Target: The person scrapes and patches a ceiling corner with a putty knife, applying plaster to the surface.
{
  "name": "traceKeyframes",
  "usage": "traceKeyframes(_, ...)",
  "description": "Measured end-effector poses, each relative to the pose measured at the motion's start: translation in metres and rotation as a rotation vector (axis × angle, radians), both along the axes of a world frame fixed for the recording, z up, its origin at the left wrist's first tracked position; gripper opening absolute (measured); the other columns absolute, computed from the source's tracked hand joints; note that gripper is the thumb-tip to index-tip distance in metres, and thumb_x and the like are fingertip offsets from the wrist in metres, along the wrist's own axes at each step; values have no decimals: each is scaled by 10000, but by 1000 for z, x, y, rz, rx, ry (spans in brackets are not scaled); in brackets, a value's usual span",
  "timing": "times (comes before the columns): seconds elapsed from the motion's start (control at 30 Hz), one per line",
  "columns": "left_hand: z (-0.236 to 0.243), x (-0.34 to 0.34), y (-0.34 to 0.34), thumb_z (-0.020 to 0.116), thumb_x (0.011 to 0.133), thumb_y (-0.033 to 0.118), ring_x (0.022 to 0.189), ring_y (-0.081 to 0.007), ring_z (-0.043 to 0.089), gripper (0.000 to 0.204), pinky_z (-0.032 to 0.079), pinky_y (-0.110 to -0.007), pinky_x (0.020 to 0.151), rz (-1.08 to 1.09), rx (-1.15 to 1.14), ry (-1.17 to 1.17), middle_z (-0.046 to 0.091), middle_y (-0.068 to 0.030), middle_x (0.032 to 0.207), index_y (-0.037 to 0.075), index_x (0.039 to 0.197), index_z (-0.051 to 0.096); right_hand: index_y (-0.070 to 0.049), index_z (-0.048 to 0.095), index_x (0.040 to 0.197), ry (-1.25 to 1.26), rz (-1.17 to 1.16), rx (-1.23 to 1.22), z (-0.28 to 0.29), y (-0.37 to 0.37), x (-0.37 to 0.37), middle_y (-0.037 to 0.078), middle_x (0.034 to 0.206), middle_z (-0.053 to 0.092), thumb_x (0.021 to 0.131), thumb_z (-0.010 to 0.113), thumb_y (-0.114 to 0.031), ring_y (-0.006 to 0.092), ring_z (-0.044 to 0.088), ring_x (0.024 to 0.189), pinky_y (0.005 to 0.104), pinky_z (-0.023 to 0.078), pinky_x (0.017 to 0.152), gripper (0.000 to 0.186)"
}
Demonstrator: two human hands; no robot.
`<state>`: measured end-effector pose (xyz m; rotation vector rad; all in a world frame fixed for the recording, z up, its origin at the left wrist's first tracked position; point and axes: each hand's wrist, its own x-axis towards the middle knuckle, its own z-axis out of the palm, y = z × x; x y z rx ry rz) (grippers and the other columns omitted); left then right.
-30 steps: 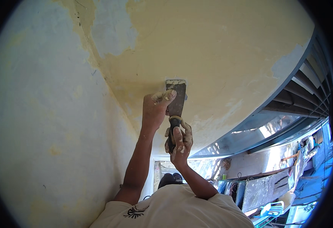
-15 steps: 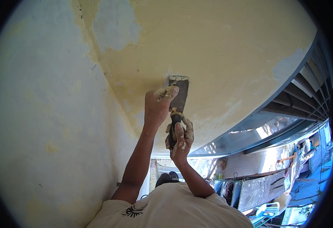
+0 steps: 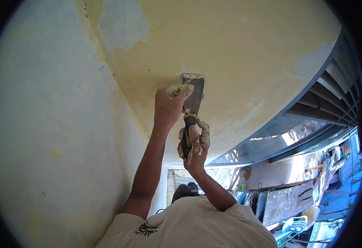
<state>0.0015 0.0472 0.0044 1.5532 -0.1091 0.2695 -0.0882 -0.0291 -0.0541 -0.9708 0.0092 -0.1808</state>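
A putty knife [image 3: 195, 101] with a wide, stained blade and a dark handle lies against the cream wall surface [image 3: 239, 49] over a small pale mark. My left hand [image 3: 172, 103] is closed at the blade, its putty-smeared thumb pressing on the blade's face. My right hand [image 3: 195, 142] is wrapped round the handle below, fingers caked with pale putty. I cannot make out what is behind the blade.
A pale patchy wall [image 3: 57, 115] runs along my left. A curved metal frame with bars [image 3: 326, 99] edges the cream surface at the right. Below right are stained boards [image 3: 284, 202], a blue plastic chair [image 3: 292, 225] and assorted clutter.
Both hands and the putty knife have moved upward along the cream surface over the last second. The grips look the same.
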Motion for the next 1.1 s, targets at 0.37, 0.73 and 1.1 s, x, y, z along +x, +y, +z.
traceKeyframes(0.37,-1,-3,0,645,808,254,481,-76,381,321,333,-287,450,88,122,-6,460,-4,499,-43,690,625,-67,391,1200,5,31,29,-5,-1,8,76,715,536,931,470,-233,63,410,401,198,319,337,326)
traceKeyframes(0.73,21,7,5,653,810,264,488,-62,361,317,312,-266,438,-9,18,-22,443,27,503,-51,768,652,-38,411,1185,-52,28,1,17,-3,16,70,711,542,924,475,-243,51,401,398,192,315,340,338)
traceKeyframes(1.1,26,-10,-3,665,806,269,508,-54,469,262,366,-213,460,0,-102,-42,551,17,601,11,765,664,-17,432,1190,-77,6,-156,21,-11,10,67,739,548,914,514,-210,52,397,421,202,317,369,346)
